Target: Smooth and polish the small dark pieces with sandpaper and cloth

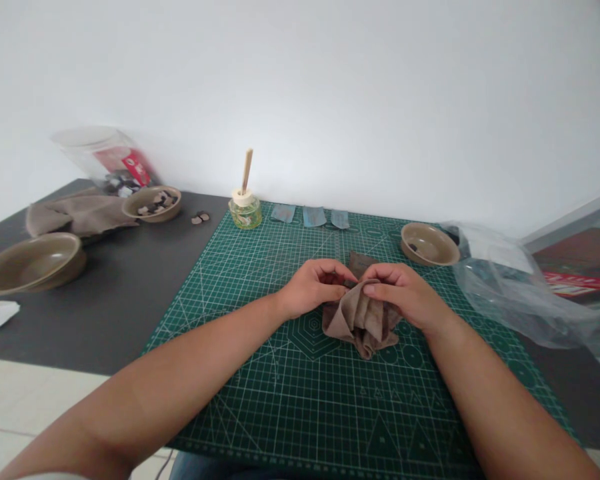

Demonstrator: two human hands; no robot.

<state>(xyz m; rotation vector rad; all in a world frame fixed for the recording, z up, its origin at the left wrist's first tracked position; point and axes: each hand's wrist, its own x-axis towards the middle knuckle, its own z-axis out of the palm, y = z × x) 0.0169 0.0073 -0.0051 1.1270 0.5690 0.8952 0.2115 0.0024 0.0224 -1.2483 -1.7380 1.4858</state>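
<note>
A crumpled brown cloth (363, 317) hangs in folds over the middle of the green cutting mat (240, 280). My right hand (405, 290) is closed, its thumb and fingers pinching the cloth's upper edge. Beside it, my left hand (313, 287) is closed too, with thumb and forefinger around a small dark piece (349, 284) at the cloth's edge. The fingertips and folds hide most of that piece. Just behind both hands, a flat brown patch (361, 261) lies on the mat, partly covered.
Small dark-and-beige pieces (163, 201) fill a bowl (130, 208) at left; another bowl (73, 260) stands nearer. A reed diffuser (245, 210) and blue-grey squares (314, 216) line the mat's back. At right are a bowl (443, 255) and a plastic bag (510, 293).
</note>
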